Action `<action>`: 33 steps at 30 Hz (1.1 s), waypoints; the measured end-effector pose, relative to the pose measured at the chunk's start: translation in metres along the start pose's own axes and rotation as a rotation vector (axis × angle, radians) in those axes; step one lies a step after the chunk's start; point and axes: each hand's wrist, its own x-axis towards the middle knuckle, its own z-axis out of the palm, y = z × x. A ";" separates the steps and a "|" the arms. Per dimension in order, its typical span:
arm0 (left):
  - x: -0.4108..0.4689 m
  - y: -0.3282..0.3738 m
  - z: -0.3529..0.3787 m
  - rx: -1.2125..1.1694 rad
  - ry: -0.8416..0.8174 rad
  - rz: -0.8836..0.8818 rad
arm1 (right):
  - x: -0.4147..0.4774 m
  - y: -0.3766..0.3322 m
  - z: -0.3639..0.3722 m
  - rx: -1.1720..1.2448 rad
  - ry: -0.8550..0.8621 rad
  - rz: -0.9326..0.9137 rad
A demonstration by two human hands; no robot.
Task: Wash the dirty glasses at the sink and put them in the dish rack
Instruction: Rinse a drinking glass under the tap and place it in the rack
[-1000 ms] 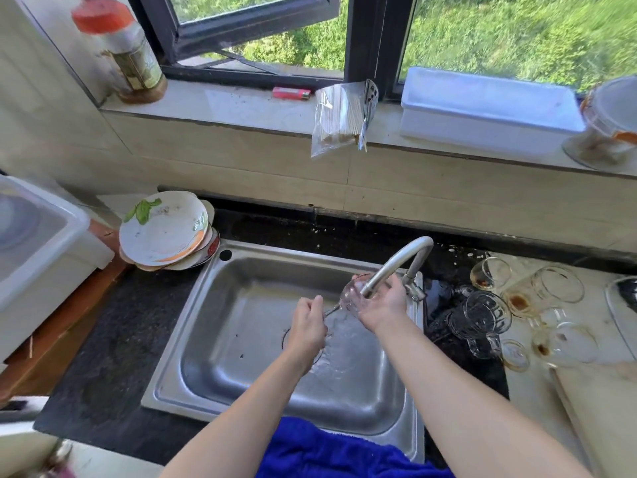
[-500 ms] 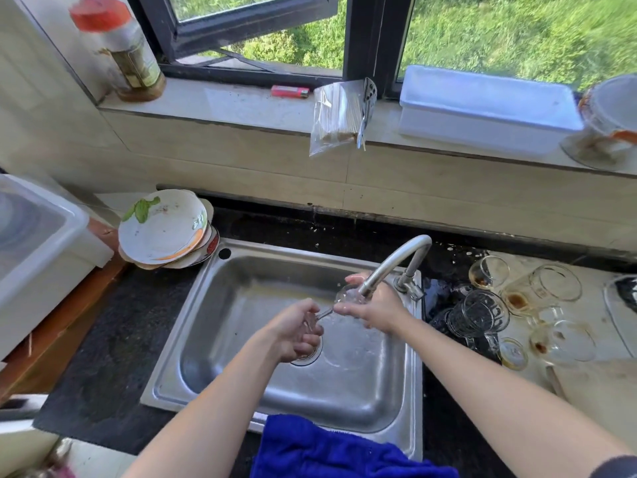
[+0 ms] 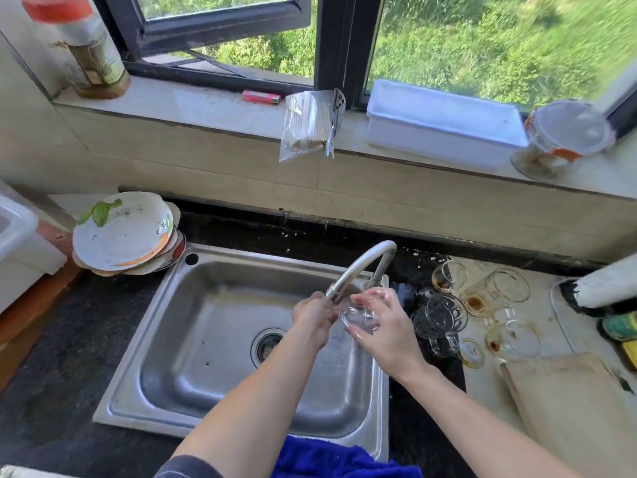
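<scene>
A clear glass [image 3: 356, 315] sits between both hands under the spout of the curved metal tap [image 3: 362, 265], over the steel sink [image 3: 213, 339]. My left hand [image 3: 313, 317] grips its left side. My right hand [image 3: 384, 326] wraps over the top and right side. Both hands look wet. Several dirty glasses [image 3: 482, 305] with brown residue lie and stand on the counter right of the sink; a patterned glass mug [image 3: 439, 317] is nearest the basin. No dish rack can be told apart in view.
A stack of dirty plates [image 3: 124, 232] sits left of the sink. A blue cloth [image 3: 337, 457] hangs over the sink's front edge. A wooden board [image 3: 572, 408] lies at the right. A white tub [image 3: 441, 122], a bag of sticks [image 3: 306, 125] and a jar [image 3: 86, 46] line the windowsill.
My left hand came up from near the drain to the glass under the spout. My right hand shifted from under the tap to cover the glass.
</scene>
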 end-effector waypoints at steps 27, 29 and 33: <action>-0.042 0.028 -0.004 0.291 -0.361 0.009 | -0.009 0.033 0.004 0.758 -0.404 0.833; -0.041 0.032 -0.002 0.388 -0.352 0.062 | 0.000 0.030 0.008 0.485 -0.450 0.639; -0.043 0.036 0.001 0.613 -0.337 0.252 | 0.013 0.011 0.013 0.030 -0.399 0.417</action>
